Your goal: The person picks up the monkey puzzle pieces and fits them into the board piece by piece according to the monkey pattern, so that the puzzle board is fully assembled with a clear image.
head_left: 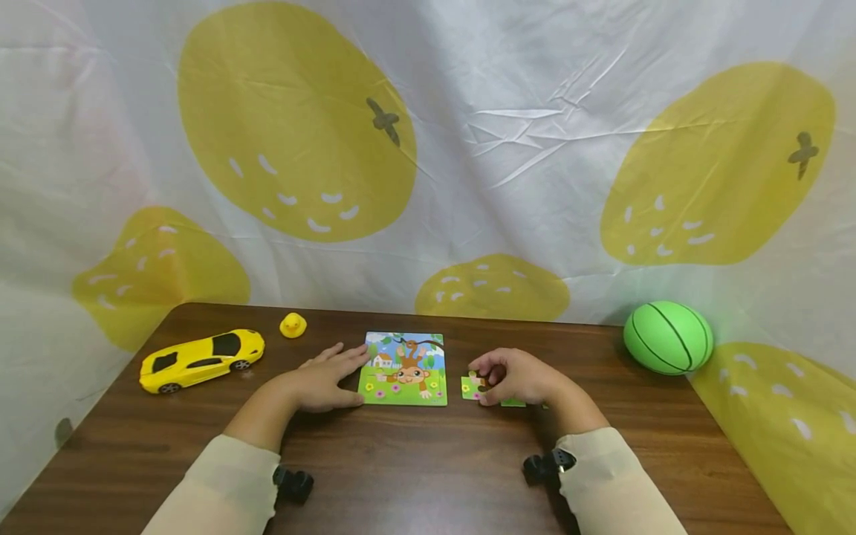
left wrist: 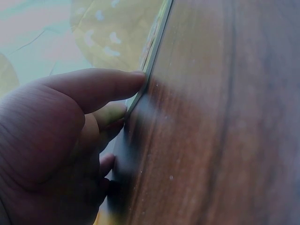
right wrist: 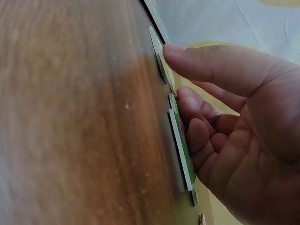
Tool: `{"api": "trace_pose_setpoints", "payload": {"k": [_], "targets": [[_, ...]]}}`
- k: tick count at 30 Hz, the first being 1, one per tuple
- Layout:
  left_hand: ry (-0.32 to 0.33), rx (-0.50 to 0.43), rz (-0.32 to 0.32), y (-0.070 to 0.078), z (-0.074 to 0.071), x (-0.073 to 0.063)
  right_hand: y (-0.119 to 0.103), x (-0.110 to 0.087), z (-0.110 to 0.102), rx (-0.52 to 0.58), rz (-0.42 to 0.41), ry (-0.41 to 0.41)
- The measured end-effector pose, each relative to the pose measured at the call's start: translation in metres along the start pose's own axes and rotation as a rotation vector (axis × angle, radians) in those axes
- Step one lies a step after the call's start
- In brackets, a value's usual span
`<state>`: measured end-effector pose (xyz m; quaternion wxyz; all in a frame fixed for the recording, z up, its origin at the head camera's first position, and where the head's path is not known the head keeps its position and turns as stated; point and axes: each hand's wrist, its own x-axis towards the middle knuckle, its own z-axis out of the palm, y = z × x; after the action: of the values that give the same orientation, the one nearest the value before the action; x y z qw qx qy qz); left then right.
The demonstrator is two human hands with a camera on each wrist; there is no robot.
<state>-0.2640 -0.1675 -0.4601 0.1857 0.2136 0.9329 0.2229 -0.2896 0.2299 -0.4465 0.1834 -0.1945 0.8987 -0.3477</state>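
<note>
A square jigsaw puzzle board [head_left: 401,394] with a monkey picture lies flat on the table. My left hand [head_left: 328,380] rests at its left side, fingers stretched out, the thumb and a fingertip touching the edge. In the left wrist view, the thumb of the left hand [left wrist: 56,126] meets the board's edge [left wrist: 152,61]. To the right of the board, my right hand [head_left: 524,377] pinches a green puzzle piece [head_left: 470,387] between thumb and fingers. The right wrist view shows the thumb on this piece [right wrist: 159,58], slightly tilted. Beneath the right hand lie other pieces [head_left: 513,403], partly hidden.
On the brown wooden table [head_left: 401,468], a yellow toy car [head_left: 200,362] and a small yellow duck [head_left: 293,325] stand at the left. A green ball [head_left: 669,338] sits at the back right corner. Behind hangs a white curtain [head_left: 508,193] with yellow fruit prints.
</note>
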Motion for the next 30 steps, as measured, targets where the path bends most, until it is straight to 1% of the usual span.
{"api": "trace_pose_setpoints", "payload": {"k": [4, 9, 14, 18, 23, 27, 30], "targets": [[0.004, 0.001, -0.001, -0.001, 0.001, 0.0, -0.001, 0.001, 0.002, -0.043, -0.002, -0.012], [0.002, 0.0, 0.003, -0.001, 0.0, 0.0, -0.003, 0.001, 0.003, -0.081, 0.005, -0.002], [-0.003, -0.013, 0.012, 0.002, -0.002, -0.003, -0.007, 0.0, 0.002, -0.123, 0.002, 0.012], [-0.002, -0.01, 0.004, 0.002, -0.002, -0.002, -0.012, -0.001, 0.001, -0.134, -0.031, 0.049], [0.0, 0.001, -0.019, -0.002, 0.001, 0.002, -0.026, 0.001, 0.004, -0.108, -0.095, 0.089], [0.012, -0.003, -0.023, -0.005, 0.003, 0.004, -0.041, 0.007, 0.013, -0.072, -0.168, 0.085], [0.01, -0.008, -0.007, -0.005, 0.003, 0.004, -0.055, 0.012, 0.023, -0.051, -0.192, 0.064]]}}
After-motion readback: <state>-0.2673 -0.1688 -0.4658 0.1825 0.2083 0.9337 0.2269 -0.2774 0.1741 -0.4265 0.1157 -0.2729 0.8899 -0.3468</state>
